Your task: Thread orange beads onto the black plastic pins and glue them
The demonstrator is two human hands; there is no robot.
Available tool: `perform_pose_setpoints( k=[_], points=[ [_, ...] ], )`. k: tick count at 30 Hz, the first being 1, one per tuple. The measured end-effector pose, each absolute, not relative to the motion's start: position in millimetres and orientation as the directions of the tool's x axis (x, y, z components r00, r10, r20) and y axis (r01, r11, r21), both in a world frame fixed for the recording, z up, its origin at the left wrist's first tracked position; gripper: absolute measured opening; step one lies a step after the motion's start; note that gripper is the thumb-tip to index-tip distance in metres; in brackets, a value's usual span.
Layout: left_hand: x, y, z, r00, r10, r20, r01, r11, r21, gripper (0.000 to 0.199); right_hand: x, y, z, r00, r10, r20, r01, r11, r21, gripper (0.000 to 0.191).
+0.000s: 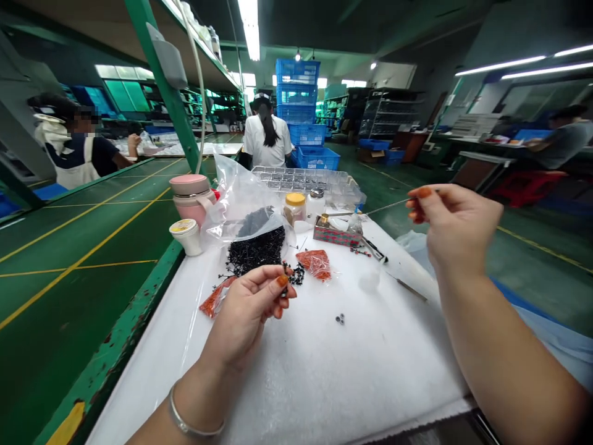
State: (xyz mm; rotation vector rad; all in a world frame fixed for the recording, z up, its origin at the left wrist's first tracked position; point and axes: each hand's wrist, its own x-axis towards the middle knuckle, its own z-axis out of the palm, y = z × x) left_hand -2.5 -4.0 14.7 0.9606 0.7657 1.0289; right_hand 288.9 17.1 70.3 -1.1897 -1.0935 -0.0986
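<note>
Your left hand (252, 303) pinches a small black piece (284, 285) beside the black pile (257, 250). Your right hand (451, 225), raised near the white mat's (324, 371) right edge, pinches a thin wire (386, 206); bare mat lies near.

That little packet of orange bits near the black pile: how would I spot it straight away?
Start at the white padded work mat and find the heap of tiny black pieces spilling from a clear plastic bag. Just right of that heap lies the orange packet, flat on the mat. A second orange packet lies by the left hand, but this one sits nearer the small patterned tin.
</note>
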Motion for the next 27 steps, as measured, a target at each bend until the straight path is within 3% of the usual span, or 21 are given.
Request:
perform_pose_setpoints(
  k=[4, 8, 16, 19, 23, 25, 27],
  points=[
    [-4.8, -1.8, 15.3, 0.372, 0.917, -0.147, -0.426, 0.309, 0.850, 0.022, 316.7, 39.1, 69.5, 0.467, 0.597, 0.653, 0.662, 0.253, -0.705, 0.021],
    [-6.0, -1.5, 16.2, 0.379, 0.910, -0.171, -0.490, 0.354, 0.797, 0.017, 322.7, 61.1, 58.3, 0.417, 0.670, 0.614, 0.756, 0.120, -0.644, 0.025],
    [-6.4, 0.6, 17.7, 0.382, 0.908, -0.172, -0.553, 0.374, 0.745, 0.013, 320.9, 85.1, 42.3, 0.345, 0.805, 0.483, 0.819, -0.007, -0.573, 0.019],
    [-7.5, 0.0, 16.0, 0.401, 0.904, -0.149, -0.562, 0.372, 0.739, 0.014, 317.3, 77.9, 49.2, 0.332, 0.788, 0.518, 0.835, 0.009, -0.550, 0.015],
    [-8.1, -0.4, 13.9, 0.441, 0.889, -0.122, -0.543, 0.372, 0.753, 0.013, 299.5, 51.7, 63.4, 0.363, 0.626, 0.691, 0.843, 0.096, -0.530, 0.022],
    [-7.6, -0.4, 14.0, 0.460, 0.881, -0.112, -0.533, 0.375, 0.758, 0.011, 281.1, 33.0, 68.9, 0.321, 0.526, 0.788, 0.828, 0.249, -0.503, 0.019],
    [-7.1, -0.6, 14.6, 0.466, 0.878, -0.104, -0.529, 0.371, 0.763, 0.010, 257.7, 13.4, 70.9, 0.246, 0.522, 0.817, 0.792, 0.378, -0.479, 0.015]
  ],
)
